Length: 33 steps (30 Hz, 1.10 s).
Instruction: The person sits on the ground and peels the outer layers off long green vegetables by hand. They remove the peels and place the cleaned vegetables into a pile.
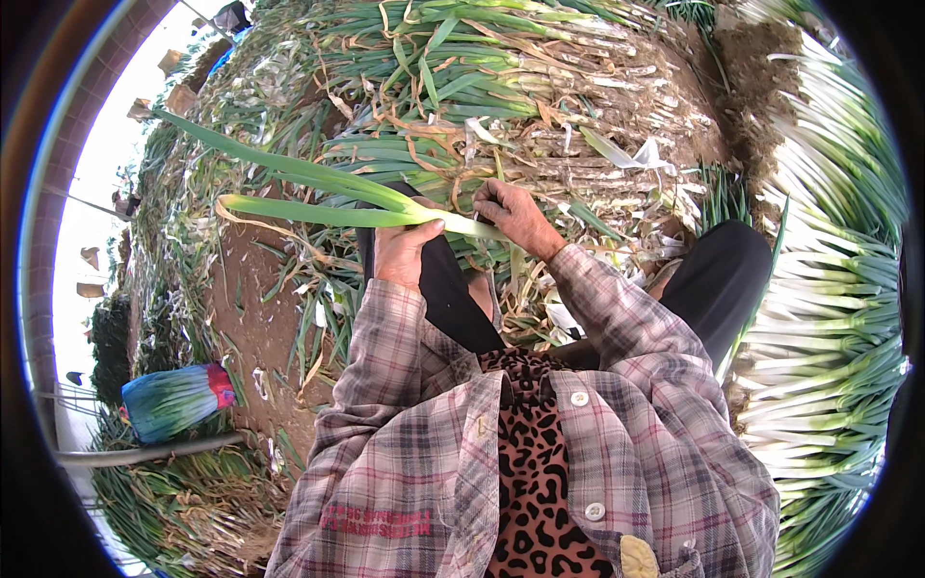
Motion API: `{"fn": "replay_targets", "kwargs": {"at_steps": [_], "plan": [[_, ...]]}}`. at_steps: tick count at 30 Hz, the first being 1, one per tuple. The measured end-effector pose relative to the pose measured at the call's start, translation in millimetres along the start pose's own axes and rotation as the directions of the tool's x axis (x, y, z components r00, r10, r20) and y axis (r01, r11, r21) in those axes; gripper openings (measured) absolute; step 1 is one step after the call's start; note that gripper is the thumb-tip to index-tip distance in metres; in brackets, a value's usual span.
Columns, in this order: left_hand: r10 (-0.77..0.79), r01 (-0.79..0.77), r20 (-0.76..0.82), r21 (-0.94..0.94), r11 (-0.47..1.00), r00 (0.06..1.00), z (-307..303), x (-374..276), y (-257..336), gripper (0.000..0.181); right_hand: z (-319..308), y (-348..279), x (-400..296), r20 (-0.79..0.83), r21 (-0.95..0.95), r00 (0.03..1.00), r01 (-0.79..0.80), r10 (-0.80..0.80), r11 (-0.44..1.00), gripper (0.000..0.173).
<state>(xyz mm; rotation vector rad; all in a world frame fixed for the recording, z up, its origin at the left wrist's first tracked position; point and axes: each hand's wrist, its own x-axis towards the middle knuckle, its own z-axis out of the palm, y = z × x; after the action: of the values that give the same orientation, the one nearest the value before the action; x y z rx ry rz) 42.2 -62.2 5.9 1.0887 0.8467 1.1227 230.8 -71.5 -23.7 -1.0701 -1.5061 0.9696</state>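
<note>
My left hand (402, 249) holds a long green onion (466, 225) around the middle, where its leaves fork from the pale stalk. The green leaves reach out to the upper left, one with a browned tip. My right hand (514, 217) has its fingers curled in on the white lower stalk and covers the root end. Thumb and forefinger pinch together there; whether they hold a loose skin is hidden. Below both hands, peeled leaves and skins (535, 289) litter the ground between my legs.
Ahead lies a heap of untrimmed green onions (491, 72) with soil-covered roots. Clean white-stalked onions (816, 347) lie in a long row at right. Brown soil (253, 303), a colourful printed bag (177, 403) and a curved pipe (155, 451) are at left.
</note>
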Motion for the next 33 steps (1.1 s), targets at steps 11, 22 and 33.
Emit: {"fn": "replay_targets", "kwargs": {"at_steps": [11, 22, 33], "plan": [[-0.105, 0.107, 0.025, -0.128, 0.986, 0.994, 0.5, -4.1, 1.4, 0.024, -20.7, 32.5, 3.1, -0.031, 0.465, 0.959, -0.237, 0.283, 0.853, 0.02], [-0.064, 0.069, 0.049, -0.112, 0.991, 0.997, 8.4, -1.2, -4.5, 0.027, 7.1, 4.0, -3.0, -0.005, -0.058, 0.997, 0.073, -0.073, 0.996, 0.024], [0.03, -0.045, -0.129, -0.119, 0.992, 0.991, 14.4, -1.0, -6.8, 0.02, 8.4, 2.1, -2.4, -0.018, 0.015, 0.987, 0.16, -0.159, 0.987, 0.023]]}}
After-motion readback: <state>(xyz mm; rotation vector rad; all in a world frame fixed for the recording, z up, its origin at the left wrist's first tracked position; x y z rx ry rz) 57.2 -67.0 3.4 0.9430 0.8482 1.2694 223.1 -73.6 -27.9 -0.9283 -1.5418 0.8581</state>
